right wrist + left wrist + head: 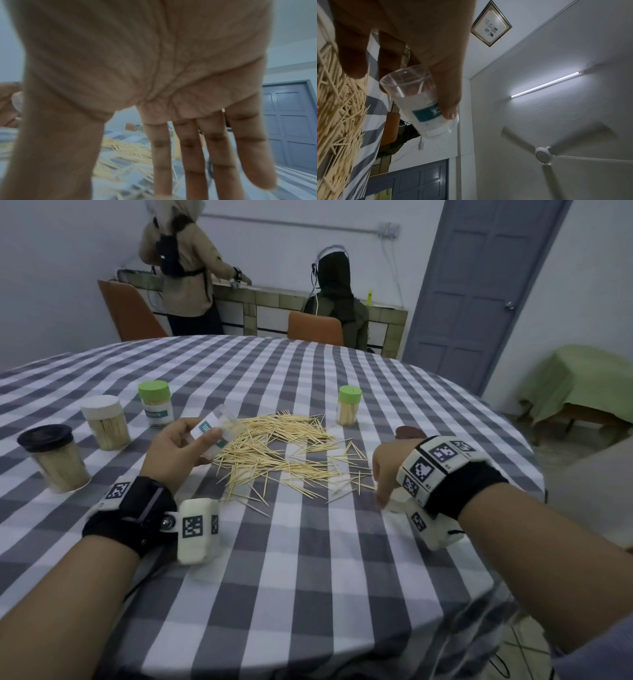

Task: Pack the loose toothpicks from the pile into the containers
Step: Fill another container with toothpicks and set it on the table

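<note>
room: pale walls, a grey panelled door (479,285) at the far right, two other persons at a tiled counter behind.
desk: round desk (308,559) under a grey-and-white checked cloth; it carries all the task's things.
toothpick pile (274,446): large loose spread at the desk's middle, between the two hands; much is left to pack.
filled containers: black-lidded container (54,457), white-lidded container (106,422) and green-lidded container (156,404) stand in a row at the left, second green-lidded container (349,405) beyond the pile; all four lidded and showing toothpicks inside, judged done.
left hand (178,446): fingers and thumb curled round a clear labelled container (418,102), held tilted above the pile's left edge; the left wrist view shows it open and nearly empty.
right hand (385,470): at the pile's right edge, fingers straight and spread, holding nothing.
progress: four packed, one in hand barely begun; judged past halfway on containers, pile still substantial.
</note>
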